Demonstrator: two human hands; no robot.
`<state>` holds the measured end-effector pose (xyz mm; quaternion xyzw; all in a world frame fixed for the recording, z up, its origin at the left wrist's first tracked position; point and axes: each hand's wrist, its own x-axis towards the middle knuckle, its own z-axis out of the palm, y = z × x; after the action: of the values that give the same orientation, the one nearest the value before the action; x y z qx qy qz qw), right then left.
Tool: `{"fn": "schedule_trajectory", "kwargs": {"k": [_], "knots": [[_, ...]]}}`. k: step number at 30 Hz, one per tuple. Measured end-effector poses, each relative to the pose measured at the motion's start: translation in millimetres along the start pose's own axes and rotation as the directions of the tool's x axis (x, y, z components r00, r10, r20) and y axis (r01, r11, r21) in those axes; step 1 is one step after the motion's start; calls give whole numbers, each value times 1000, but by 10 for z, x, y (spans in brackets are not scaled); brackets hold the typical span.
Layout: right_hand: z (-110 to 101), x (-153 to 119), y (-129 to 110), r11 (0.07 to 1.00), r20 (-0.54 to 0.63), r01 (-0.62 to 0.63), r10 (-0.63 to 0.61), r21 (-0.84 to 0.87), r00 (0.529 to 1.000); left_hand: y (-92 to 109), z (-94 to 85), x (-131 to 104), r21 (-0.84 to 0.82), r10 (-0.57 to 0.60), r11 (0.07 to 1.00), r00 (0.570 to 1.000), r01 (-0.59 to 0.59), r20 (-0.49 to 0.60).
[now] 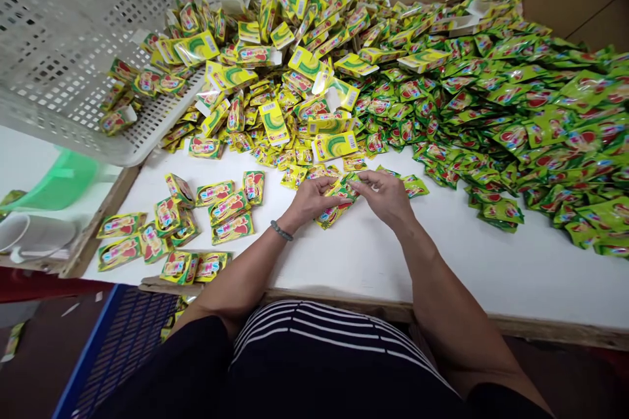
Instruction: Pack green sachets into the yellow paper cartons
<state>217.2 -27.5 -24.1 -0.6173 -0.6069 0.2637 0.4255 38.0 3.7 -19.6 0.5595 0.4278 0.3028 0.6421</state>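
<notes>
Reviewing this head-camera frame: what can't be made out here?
- How many packets the left hand and right hand hold together: fingers cover them.
- Packet lettering: too small in the head view.
- Green sachet pile: cut off by the right edge.
- White basket: cut off at the top and left.
- Green object: blurred, partly under the basket.

Both hands, left hand [309, 200] beside right hand [386, 196], sit on the white table [442, 262]; behind them lies the heap of yellow folded cartons [275, 78], green foil sachets [515, 111] to its right, white perforated plastic crate [73, 46] to its left.
</notes>
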Motion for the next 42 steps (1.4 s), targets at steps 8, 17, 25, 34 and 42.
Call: {"fn": "schedule_trajectory", "kwargs": {"k": [8,17,25,34,42], "knots": [[122,-52,-87,998,-41,6,-4,58,999,2,41,17,-197,-26,980,999,16,-48],[238,-128,-196,996,-124,93,-94,-8,988,48,70,-22,-157,49,985,993,-65,-104],[246,-90,-129,954,84,-55,32,295,996,65,-12,-35,-198,120,971,990,-133,-73],[233,-81,-44,916,-2,-175,188,362,982,40,-10,-21,-180,124,976,992,-122,-2],[221,-79,-64,910,55,-76,58,407,997,-20,-11,4,-217,132,961,975,-170,-181]]}}
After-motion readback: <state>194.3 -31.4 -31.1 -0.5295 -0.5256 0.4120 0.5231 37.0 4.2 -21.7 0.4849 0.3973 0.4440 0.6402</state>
